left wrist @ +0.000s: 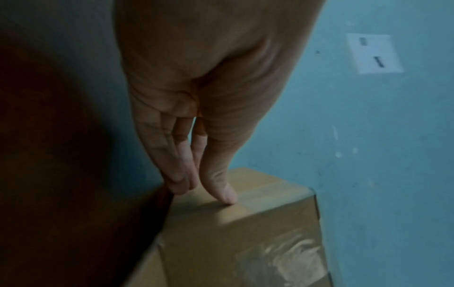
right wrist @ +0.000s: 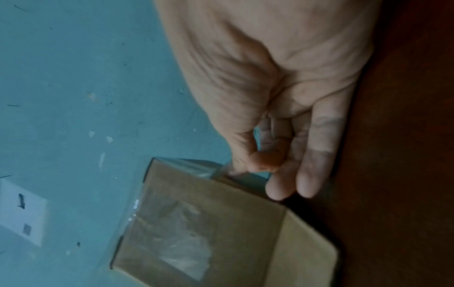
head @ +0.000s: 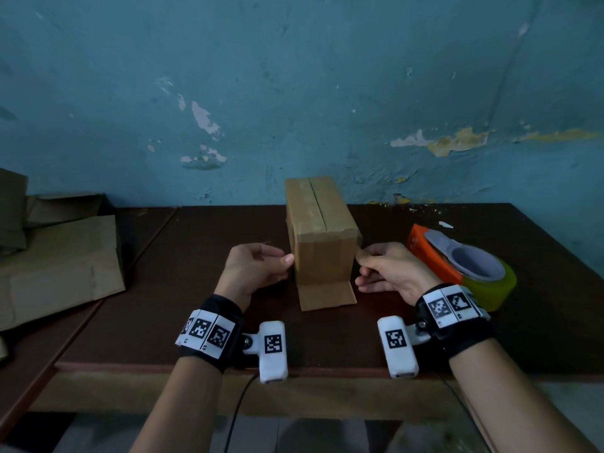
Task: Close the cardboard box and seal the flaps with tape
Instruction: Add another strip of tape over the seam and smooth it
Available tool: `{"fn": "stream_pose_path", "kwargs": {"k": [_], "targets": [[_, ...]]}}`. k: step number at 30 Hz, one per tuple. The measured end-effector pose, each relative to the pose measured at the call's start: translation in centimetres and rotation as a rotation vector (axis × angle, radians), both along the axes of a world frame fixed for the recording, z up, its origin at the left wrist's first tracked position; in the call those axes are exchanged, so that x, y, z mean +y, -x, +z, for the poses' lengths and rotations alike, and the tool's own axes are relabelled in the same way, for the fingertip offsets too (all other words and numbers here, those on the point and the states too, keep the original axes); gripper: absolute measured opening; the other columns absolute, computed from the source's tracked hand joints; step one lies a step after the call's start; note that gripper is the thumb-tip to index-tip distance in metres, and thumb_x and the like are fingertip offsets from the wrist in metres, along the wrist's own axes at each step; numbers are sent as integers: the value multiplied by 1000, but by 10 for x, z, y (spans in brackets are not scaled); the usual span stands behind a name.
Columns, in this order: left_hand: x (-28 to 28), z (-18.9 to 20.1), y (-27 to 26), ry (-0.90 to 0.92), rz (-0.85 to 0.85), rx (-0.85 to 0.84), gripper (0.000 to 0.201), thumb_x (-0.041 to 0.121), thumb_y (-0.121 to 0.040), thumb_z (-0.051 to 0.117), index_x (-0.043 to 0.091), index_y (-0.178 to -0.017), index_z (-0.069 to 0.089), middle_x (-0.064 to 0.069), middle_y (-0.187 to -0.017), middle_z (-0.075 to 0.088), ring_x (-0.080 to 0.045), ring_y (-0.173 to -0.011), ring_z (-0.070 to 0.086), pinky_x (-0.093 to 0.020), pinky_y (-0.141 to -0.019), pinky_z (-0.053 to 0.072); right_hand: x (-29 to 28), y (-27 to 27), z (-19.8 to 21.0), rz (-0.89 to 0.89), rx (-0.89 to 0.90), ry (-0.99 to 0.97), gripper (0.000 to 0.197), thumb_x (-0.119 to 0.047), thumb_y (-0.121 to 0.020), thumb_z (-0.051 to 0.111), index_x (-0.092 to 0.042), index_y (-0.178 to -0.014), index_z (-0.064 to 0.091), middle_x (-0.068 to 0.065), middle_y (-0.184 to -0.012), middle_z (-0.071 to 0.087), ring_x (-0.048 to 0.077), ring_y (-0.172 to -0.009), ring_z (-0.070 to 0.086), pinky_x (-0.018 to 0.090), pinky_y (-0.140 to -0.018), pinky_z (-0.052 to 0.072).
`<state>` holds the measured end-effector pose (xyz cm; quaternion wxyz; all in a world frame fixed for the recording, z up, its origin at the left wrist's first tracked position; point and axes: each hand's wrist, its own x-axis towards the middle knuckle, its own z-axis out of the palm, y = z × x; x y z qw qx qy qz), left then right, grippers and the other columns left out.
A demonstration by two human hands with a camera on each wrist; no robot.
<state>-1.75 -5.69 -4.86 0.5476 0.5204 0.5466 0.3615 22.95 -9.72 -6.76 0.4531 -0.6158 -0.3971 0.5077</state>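
**Head view: hands at both sides of a closed box**

Head view: a cardboard box [head: 322,237] is seen standing at the middle of the dark tabletop [head: 408,338], its top flaps closed, one small flap lying flat at its near base. Its contents cannot be seen. The left hand [head: 253,268] is held against the left side, fingers [left wrist: 176,170] straight and pressed together, thumb on the cardboard. The right hand [head: 389,269] is seen pinching clear tape [right wrist: 196,167] at the right top edge. An orange tape dispenser [head: 464,263] lies just right. Flattened cardboard [head: 58,266] is piled far left.
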Motion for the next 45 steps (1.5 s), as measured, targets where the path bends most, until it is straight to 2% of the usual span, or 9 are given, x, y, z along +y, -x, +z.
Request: {"fn": "stream_pose_path", "kwargs": {"k": [3, 5, 8, 10, 14, 17, 22, 33, 45], "targets": [[1, 8, 7, -294, 148, 77, 29, 17, -85, 81, 18, -111, 70, 0, -102, 75, -11, -95, 72, -32, -85, 59, -1, -7, 6, -99, -7, -69, 21, -23, -92, 73, -7, -105, 68, 10, -82, 69, 20, -73, 73, 36, -72, 63], [4, 14, 11, -529, 204, 20, 23, 21, -92, 76, 16, -114, 70, 3, -105, 74, -4, -97, 69, -25, -84, 56, -2, -9, 11, -158, -17, -208, 21, -27, -93, 71, -11, -106, 68, 11, -99, 73, 20, -85, 75, 34, -78, 63], [4, 24, 7, -747, 88, -76, 24, 18, -102, 64, 12, -124, 70, 4, -129, 69, 7, -112, 63, -12, -90, 47, -3, -6, 22, -190, -46, -457, 19, -23, -98, 65, -12, -113, 68, 5, -112, 74, 17, -107, 71, 34, -92, 60], [3, 25, 0, -796, -56, -109, 30, 18, -105, 57, 11, -132, 67, 4, -148, 57, 2, -135, 52, -14, -104, 43, -4, -3, 28, -153, -48, -569, 23, -22, -99, 61, -12, -120, 67, -1, -120, 72, 9, -116, 67, 35, -97, 57], [2, 17, -16, -833, -234, -35, 38, 27, -108, 50, 16, -141, 62, 7, -162, 42, -7, -154, 27, -37, -125, 28, -5, 2, 35, -28, -191, -774, 34, -29, -101, 57, -17, -131, 65, -5, -138, 63, 7, -133, 54, 33, -108, 49], [2, 12, -21, -828, -309, 10, 38, 31, -108, 50, 19, -142, 62, 8, -161, 43, -6, -157, 19, -39, -128, 23, -5, 3, 37, 94, -410, -886, 31, -13, -106, 51, -5, -132, 65, 3, -144, 60, 10, -139, 50, 16, -105, 43], [6, 9, -13, -836, -351, 161, 35, 36, -105, 55, 22, -134, 68, 9, -152, 54, -3, -153, 27, -37, -125, 31, -5, -1, 35, 235, -563, -796, 28, -22, -105, 53, -10, -120, 74, -2, -133, 68, 6, -135, 54, 27, -114, 41], [7, 7, -15, -776, -318, 74, 31, 33, -97, 67, 24, -126, 73, 9, -146, 60, -2, -150, 33, -37, -124, 33, -2, -2, 29, 261, -445, -785, 29, -16, -95, 68, -8, -122, 72, -1, -134, 68, 6, -137, 52, 34, -117, 41], [9, 2, -18, -777, -277, 22, 44, 36, -84, 79, 19, -124, 75, 9, -141, 64, -3, -148, 38, -37, -122, 36, 0, -1, 28, 235, -374, -796, 25, -11, -97, 65, -3, -119, 73, 3, -130, 69, 6, -132, 57, 26, -114, 41]]}}
